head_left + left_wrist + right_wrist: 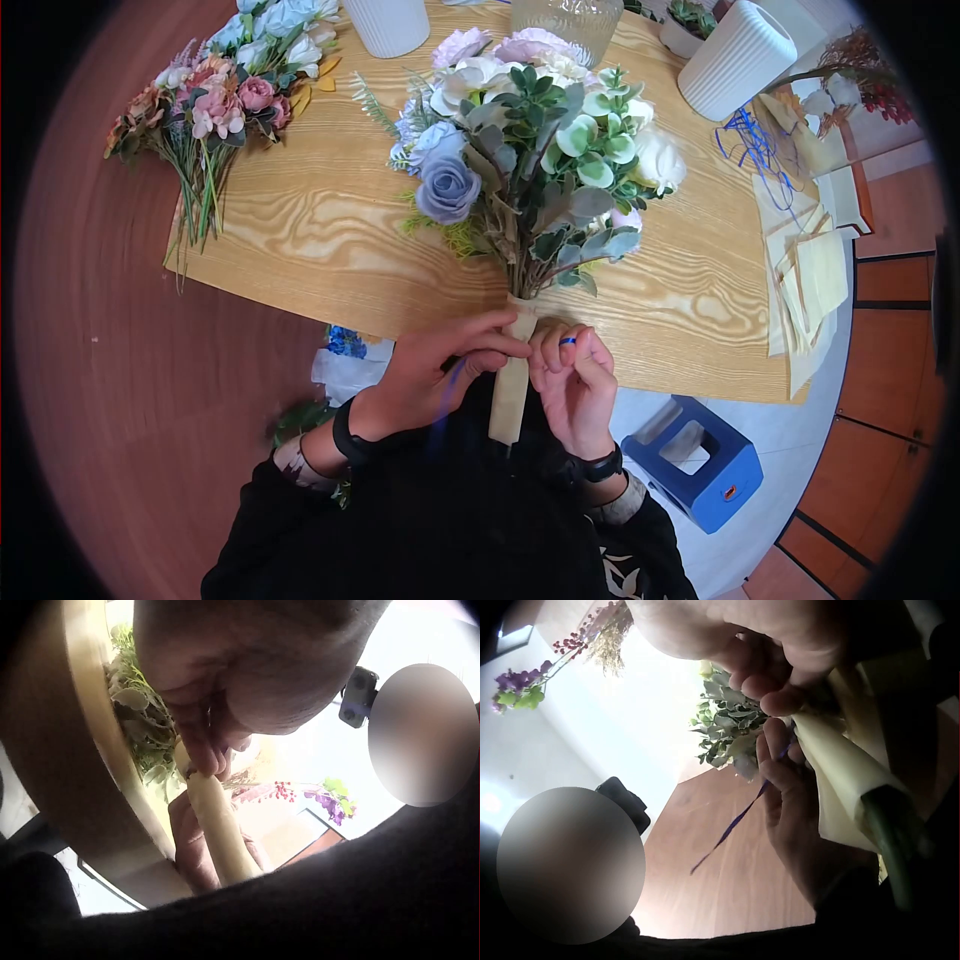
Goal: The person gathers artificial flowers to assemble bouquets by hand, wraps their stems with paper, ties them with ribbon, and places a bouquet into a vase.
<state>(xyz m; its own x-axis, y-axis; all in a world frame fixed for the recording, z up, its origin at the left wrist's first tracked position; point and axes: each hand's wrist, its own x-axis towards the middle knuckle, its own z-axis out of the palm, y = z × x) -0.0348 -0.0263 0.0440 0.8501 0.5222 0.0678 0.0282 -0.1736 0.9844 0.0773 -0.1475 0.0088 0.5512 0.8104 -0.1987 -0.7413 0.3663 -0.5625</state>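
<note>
A bouquet (530, 150) of blue, white and pale flowers lies over the table's near edge, its stems bound in a cream wrap (509, 400) (219, 825) (840, 769). My left hand (430, 365) (255, 667) (787, 810) pinches the wrap near its top with thumb and fingers. A thin blue ribbon (735, 823) trails from between the left fingers. On the wrap's other side, my right hand (578, 385) (193, 844) (757, 637) has curled fingers, with a short piece of blue ribbon (568, 341) pinched at the fingertips. The ribbon's path behind the wrap is hidden.
Loose flowers (225, 100) lie at the table's left. White ribbed vases (738, 60) and a glass vase (566, 25) stand at the back. Tangled blue ribbon (755, 150) and cream paper (810, 280) lie on the right. A blue stool (715, 490) is below the table.
</note>
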